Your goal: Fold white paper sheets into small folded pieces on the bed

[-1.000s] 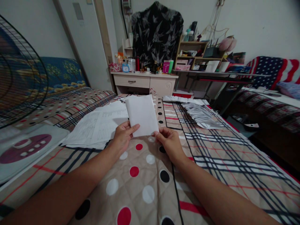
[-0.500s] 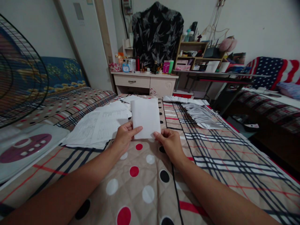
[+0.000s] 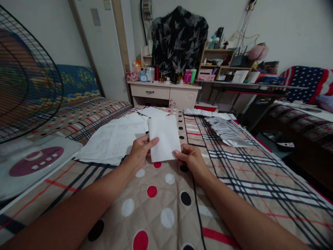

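Note:
A folded white sheet of paper (image 3: 165, 133) is held up in front of me above the bed. Its left edge is pinched by my left hand (image 3: 142, 149), the thumb lying across the front. At the lower right corner, my right hand (image 3: 191, 158) grips it with the thumb in front and the fingers behind. Both hands are closed on the paper; the fingers behind it are partly hidden. To the left lies a spread of written sheets (image 3: 117, 137). On the right are a fanned stack of folded papers (image 3: 226, 132) and a row of folded papers (image 3: 208, 113).
The dotted and checked bedspread (image 3: 156, 211) lies beneath everything. A fan (image 3: 28, 76) stands close on the left, above a white plastic item with a purple print (image 3: 39, 161). Beyond the bed are a cluttered cabinet (image 3: 151, 92) and a desk with shelves (image 3: 218, 66).
The folded paper has tipped slightly and sits a little lower, with both hands still on it. The whole view has shifted a little right and down.

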Tool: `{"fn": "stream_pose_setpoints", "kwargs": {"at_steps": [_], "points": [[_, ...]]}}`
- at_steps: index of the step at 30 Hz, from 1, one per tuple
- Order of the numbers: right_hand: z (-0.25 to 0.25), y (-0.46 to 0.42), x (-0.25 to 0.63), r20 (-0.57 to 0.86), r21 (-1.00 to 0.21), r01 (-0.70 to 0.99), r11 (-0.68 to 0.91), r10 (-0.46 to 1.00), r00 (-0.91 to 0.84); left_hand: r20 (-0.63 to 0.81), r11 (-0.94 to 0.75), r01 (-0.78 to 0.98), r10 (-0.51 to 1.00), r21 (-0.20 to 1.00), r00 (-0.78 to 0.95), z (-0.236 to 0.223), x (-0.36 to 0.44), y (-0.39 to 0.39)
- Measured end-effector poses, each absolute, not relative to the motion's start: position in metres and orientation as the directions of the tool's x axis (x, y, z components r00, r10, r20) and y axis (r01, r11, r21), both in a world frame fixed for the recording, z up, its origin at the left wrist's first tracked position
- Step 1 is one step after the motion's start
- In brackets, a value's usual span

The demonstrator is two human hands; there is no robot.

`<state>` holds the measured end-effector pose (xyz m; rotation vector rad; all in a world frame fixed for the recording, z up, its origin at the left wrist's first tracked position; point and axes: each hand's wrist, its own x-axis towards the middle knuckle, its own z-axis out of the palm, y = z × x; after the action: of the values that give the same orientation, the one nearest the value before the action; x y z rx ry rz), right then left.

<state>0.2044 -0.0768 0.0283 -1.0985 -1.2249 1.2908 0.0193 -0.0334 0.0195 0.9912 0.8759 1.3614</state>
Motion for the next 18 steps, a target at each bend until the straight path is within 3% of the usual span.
{"fn": "stream_pose_setpoints", "kwargs": {"at_steps": [4,8,14,18], "points": [[0.033,-0.068,0.22,-0.087,-0.996,0.04,-0.08,0.964,-0.253,0.045,-0.058,-0.331,0.998,0.942,-0.047,0.02,0.011,-0.027],[0.038,-0.061,0.235,-0.101,-0.99,0.127,-0.064,0.945,-0.312,0.115,-0.141,-0.208,0.984,0.968,-0.133,0.021,0.003,-0.02],[0.049,-0.058,0.247,-0.122,-0.989,0.112,-0.098,0.965,-0.233,0.2,-0.198,0.031,0.968,0.98,-0.148,0.032,0.001,-0.023],[0.054,-0.051,0.259,-0.09,-0.996,0.032,-0.088,0.99,-0.105,0.063,-0.055,0.206,0.997,0.977,-0.036,0.036,0.002,-0.028]]}}
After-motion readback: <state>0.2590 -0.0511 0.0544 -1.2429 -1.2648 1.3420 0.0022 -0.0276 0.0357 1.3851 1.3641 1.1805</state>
